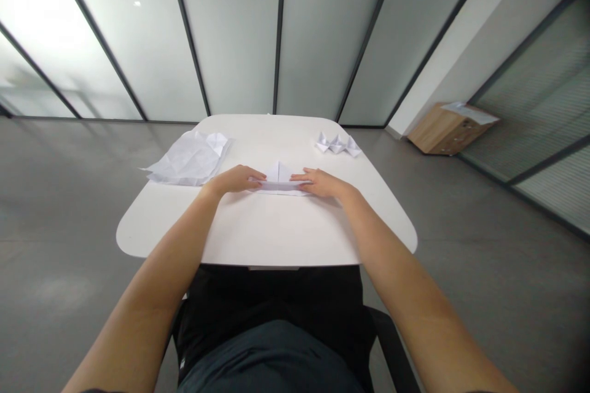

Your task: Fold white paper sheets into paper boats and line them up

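A folded white paper shape (279, 180) lies near the middle of a rounded white table (271, 230); a flat horizontal band is seen, with a triangular peak rising from its centre. Its ends are covered by two bare hands. The fingers of the left hand (236, 179) are laid over the left end, and those of the right hand (320, 183) over the right end. Neither hand is clenched, and the paper appears to be pressed down rather than pinched, though the small, distant view leaves the exact grip uncertain.

A large, creased sheet of white paper (188, 159) is spread near the table's left edge, beyond the left hand. A small white folded paper piece with several points (338, 144) is placed towards the far right edge — well apart from the right hand. Frosted glass panels (230, 31) stand beyond the table, and a light wooden cabinet (445, 134) is seen on the grey floor (59, 209) to the right.
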Demonstrator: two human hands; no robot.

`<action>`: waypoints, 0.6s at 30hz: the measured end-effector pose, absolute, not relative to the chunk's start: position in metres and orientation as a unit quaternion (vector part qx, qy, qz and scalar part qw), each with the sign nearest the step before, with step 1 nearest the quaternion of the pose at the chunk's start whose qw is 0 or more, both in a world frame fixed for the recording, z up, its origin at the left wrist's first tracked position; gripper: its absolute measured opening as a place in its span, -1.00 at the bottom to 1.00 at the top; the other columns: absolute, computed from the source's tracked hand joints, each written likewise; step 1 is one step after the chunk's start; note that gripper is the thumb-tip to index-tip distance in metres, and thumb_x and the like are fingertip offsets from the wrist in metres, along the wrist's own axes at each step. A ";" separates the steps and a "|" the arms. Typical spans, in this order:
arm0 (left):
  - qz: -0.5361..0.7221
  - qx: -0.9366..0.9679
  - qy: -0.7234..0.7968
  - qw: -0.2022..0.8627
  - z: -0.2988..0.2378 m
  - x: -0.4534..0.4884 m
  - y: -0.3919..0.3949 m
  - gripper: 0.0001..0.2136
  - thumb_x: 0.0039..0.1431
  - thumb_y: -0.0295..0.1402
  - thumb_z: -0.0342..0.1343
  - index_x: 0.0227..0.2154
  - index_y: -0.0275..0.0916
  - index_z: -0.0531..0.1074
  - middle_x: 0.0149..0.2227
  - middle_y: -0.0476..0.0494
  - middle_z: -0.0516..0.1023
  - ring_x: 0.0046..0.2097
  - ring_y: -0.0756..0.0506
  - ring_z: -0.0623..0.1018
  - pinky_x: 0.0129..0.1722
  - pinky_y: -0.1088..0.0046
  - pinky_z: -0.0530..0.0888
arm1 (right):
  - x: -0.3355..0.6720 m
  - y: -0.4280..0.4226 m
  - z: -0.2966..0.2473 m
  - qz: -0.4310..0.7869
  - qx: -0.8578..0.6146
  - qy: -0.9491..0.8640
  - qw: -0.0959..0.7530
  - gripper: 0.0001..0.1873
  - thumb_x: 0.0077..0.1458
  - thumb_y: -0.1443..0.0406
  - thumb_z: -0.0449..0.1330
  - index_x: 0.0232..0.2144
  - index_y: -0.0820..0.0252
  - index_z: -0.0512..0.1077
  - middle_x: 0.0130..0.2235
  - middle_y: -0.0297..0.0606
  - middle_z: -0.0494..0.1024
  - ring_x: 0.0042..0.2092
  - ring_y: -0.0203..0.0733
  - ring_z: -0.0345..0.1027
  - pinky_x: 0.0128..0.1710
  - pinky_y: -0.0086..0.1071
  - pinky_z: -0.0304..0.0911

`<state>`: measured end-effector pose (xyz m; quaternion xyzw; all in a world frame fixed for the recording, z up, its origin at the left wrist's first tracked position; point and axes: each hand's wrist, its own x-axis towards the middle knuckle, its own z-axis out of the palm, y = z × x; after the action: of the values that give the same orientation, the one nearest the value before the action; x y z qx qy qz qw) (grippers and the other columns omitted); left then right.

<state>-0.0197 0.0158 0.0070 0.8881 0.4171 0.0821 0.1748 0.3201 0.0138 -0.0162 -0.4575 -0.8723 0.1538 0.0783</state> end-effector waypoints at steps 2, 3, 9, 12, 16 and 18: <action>0.094 0.882 0.428 0.171 0.007 -0.020 0.016 -0.63 0.27 -0.18 0.17 0.08 -0.02 0.65 0.17 0.00 0.63 0.13 -0.16 0.62 0.13 0.46 0.47 | 0.320 0.012 -0.015 0.159 -0.471 -0.864 0.081 -0.55 0.36 0.09 0.24 0.26 -0.24 0.48 0.33 -0.30 0.47 0.41 0.09 0.23 0.44 0.03 0.04; 0.103 0.878 0.436 0.166 0.006 -0.019 0.016 -0.64 0.27 -0.16 0.16 0.06 -0.04 0.66 0.13 -0.02 0.66 0.09 -0.16 0.64 0.09 0.45 0.48 | 0.320 0.010 -0.014 0.162 -0.478 -0.859 0.084 -0.54 0.36 0.07 0.23 0.27 -0.24 0.48 0.35 -0.27 0.44 0.40 0.11 0.25 0.43 0.03 0.05; 0.125 0.880 0.438 0.132 0.002 -0.019 0.019 -0.64 0.32 -0.09 0.05 -0.20 -0.14 0.71 -0.25 -0.08 0.73 -0.22 -0.15 0.64 -0.18 0.42 0.44 | 0.316 0.007 -0.010 0.200 -0.483 -0.838 0.157 -0.59 0.35 0.15 0.25 0.21 -0.09 0.55 0.25 -0.20 0.56 0.22 0.04 0.48 0.33 -0.13 0.23; 0.135 0.881 0.437 0.125 0.003 -0.019 0.019 -0.65 0.31 -0.11 0.06 -0.19 -0.14 0.70 -0.24 -0.07 0.73 -0.22 -0.14 0.63 -0.18 0.43 0.42 | 0.314 0.007 -0.010 0.218 -0.492 -0.818 0.204 -0.61 0.25 0.25 0.33 0.12 -0.02 0.62 0.12 -0.25 0.66 0.14 -0.04 0.54 0.23 -0.22 0.33; 0.139 0.877 0.443 0.123 0.003 -0.019 0.019 -0.69 0.29 -0.15 0.08 -0.14 -0.13 0.68 -0.18 -0.07 0.73 -0.15 -0.15 0.64 -0.14 0.43 0.43 | 0.311 0.009 -0.011 0.208 -0.518 -0.800 0.219 -0.56 0.16 0.29 0.40 0.11 0.06 0.62 0.02 -0.19 0.70 0.02 -0.08 0.58 0.13 -0.25 0.38; 0.143 0.872 0.452 0.119 0.001 -0.019 0.020 -0.71 0.26 -0.16 0.12 -0.12 -0.13 0.67 -0.15 -0.07 0.73 -0.12 -0.16 0.64 -0.10 0.42 0.45 | 0.310 0.010 -0.013 0.193 -0.519 -0.805 0.212 -0.56 0.15 0.31 0.41 0.10 0.07 0.62 0.00 -0.19 0.70 -0.02 -0.09 0.58 0.12 -0.26 0.38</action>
<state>-0.0191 0.0204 0.0012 0.8722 0.4523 0.1430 0.1192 0.3104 0.0104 -0.0126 -0.5191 -0.8053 0.1929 0.2120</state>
